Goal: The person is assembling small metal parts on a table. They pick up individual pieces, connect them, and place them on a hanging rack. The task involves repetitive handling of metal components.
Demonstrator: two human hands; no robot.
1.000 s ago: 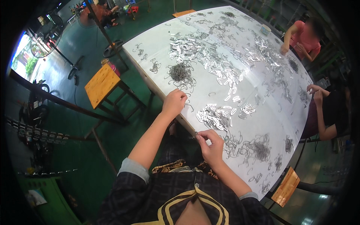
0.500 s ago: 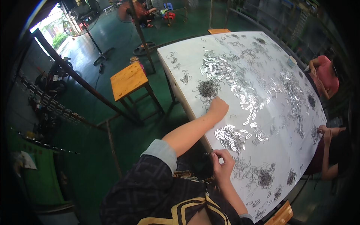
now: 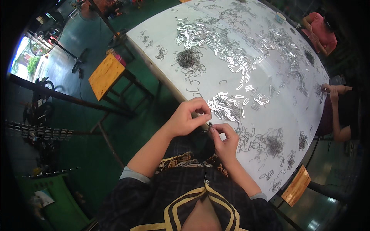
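Observation:
My left hand (image 3: 189, 118) is at the near left edge of the table, thumb and fingertips pinched together. Whatever lies between them is too small to make out. Just right of it, my right hand (image 3: 226, 141) pinches a small dark metal piece (image 3: 210, 125) between thumb and forefinger, and the fingertips of both hands almost meet there. Beyond my hands lies a heap of flat, shiny oblong metal links (image 3: 226, 107). Farther off, a tangled clump of dark wire hooks (image 3: 188, 58) rests near the left edge, with loose hooks scattered around it.
The white-covered table (image 3: 269, 109) carries more links and hook clumps (image 3: 274, 145). A small tub (image 3: 280, 17) stands at the far right. Two people sit along the right side, one in a pink shirt (image 3: 323, 32). Wooden stools stand left (image 3: 106, 75) and right (image 3: 296, 185).
My left hand has come back from beside the hook clump to my right hand at the table edge. My right hand keeps its pinch. The view has shifted.

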